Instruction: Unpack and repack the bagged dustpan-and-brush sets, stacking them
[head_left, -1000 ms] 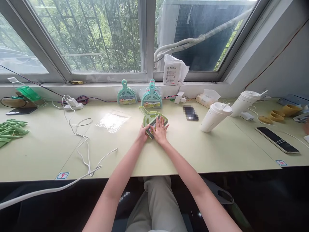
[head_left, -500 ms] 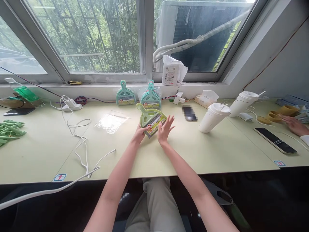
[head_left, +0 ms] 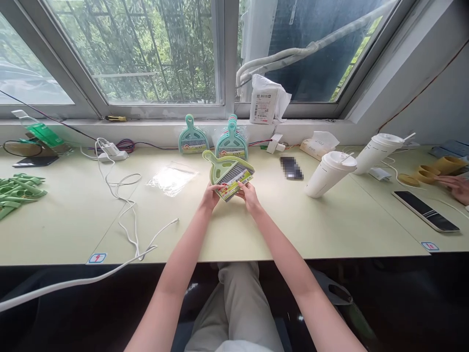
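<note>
A light green dustpan [head_left: 224, 168] with a grey-bristled brush and a printed label is held tilted above the table, its handle pointing up and left. My left hand [head_left: 211, 195] grips its lower left edge, thumb on the label. On the lower right, my right hand [head_left: 249, 196] is closed on the edge, thumb also on the front. Behind it, a wrapped teal dustpan [head_left: 193, 139] leans against the wall beneath the window, beside a stack of wrapped dustpans [head_left: 231, 142]. A clear plastic bag [head_left: 172, 178] lies flat to the left.
White cables [head_left: 134, 220] run across the left side, near green strips [head_left: 22, 193]. To the right are a phone [head_left: 291, 168], a white cup [head_left: 330, 176], another cup [head_left: 377, 151] and a larger phone [head_left: 425, 211]. Another person's hand [head_left: 456, 186] is at the far right by yellow rolls [head_left: 436, 171].
My right hand, open with fingers spread before, has closed on the dustpan's right edge. The dustpan has turned slightly in my left hand. The camera view has shifted a little.
</note>
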`<state>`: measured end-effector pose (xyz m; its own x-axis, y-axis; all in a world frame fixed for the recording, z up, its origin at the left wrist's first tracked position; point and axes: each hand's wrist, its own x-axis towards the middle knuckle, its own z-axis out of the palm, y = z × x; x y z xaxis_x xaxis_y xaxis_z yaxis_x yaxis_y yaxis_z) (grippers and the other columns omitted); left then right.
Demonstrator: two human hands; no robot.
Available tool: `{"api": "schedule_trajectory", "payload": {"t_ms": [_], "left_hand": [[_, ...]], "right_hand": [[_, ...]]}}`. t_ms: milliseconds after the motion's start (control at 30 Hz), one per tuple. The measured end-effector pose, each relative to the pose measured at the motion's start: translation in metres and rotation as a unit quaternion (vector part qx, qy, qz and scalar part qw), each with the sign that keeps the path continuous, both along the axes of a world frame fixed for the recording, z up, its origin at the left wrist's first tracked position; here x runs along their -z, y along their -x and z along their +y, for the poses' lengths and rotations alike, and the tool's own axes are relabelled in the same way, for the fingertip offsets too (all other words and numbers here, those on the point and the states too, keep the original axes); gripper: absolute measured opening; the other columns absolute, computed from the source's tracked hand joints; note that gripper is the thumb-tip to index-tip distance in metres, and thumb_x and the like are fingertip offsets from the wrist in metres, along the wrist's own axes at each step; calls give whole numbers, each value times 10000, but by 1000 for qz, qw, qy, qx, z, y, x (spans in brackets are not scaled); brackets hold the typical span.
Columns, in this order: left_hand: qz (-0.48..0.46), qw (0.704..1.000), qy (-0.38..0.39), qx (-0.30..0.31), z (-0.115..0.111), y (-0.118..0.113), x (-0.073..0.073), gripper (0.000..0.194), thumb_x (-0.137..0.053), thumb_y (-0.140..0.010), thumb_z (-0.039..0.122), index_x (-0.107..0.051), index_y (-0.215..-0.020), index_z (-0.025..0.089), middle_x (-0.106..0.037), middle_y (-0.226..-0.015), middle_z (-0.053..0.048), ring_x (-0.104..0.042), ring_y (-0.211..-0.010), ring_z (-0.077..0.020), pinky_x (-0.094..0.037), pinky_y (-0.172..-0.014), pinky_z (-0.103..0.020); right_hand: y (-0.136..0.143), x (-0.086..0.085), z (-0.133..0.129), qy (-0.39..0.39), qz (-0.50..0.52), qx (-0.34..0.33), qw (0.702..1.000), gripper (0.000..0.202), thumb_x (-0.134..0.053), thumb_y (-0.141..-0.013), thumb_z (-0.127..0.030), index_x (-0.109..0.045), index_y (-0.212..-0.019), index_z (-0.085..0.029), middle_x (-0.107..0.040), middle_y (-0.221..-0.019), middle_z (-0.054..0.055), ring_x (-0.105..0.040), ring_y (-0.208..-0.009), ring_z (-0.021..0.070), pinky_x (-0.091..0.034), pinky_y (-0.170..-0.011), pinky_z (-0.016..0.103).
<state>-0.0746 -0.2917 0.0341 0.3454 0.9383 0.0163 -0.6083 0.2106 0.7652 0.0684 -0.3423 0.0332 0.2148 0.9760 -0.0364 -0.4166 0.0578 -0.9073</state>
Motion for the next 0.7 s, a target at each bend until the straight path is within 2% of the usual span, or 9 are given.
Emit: {"api": "schedule_trajectory", "payload": {"t_ms": [233,433,567,633,700], "left_hand": [[-1,999,-13,38,-1,-2,-4,711,-639,-593,-9,-499,-1261,189,-701,-1014,-59,-650,-985,-246,-435,-979,-426],[12,999,-16,32,-1,0,-4,664,-646,-601,15,-526,-1235,172,-701,-1000,-78,-638,-992,-256,-433,-975,-438],[20,997,-40,61,2,3,-8,579,-686,-639,98,-560,-1197,183,-672,-1076,-90,-593,-1083,-278,-411,-999,-442],[52,997,-45,27,8,9,-10,429,-677,-720,235,-598,-1140,196,-621,-1184,-99,-495,-1221,-292,-363,-1044,-439],[127,985,-69,-97,16,21,-10,325,-629,-784,337,-624,-1089,226,-514,-1337,-80,-290,-1374,-270,-267,-1108,-419]], "right_hand": [[-6,4,2,22,7,36,999,204,-657,-789,-293,-614,-929,-151,-718,-928,48,-698,-723,151,-594,-709,303],[-7,6,4,13,31,-16,999,252,-671,-783,-321,-613,-974,-167,-716,-972,45,-703,-769,151,-593,-718,289],[-8,9,6,18,26,1,1000,222,-708,-747,-261,-618,-924,-161,-725,-931,41,-702,-763,149,-593,-726,288],[-10,10,8,27,34,8,999,216,-718,-736,-251,-617,-904,-158,-728,-907,42,-702,-754,151,-595,-719,290],[-12,11,8,32,39,14,999,219,-727,-726,-250,-614,-889,-158,-730,-890,41,-703,-741,153,-598,-707,289]]}}
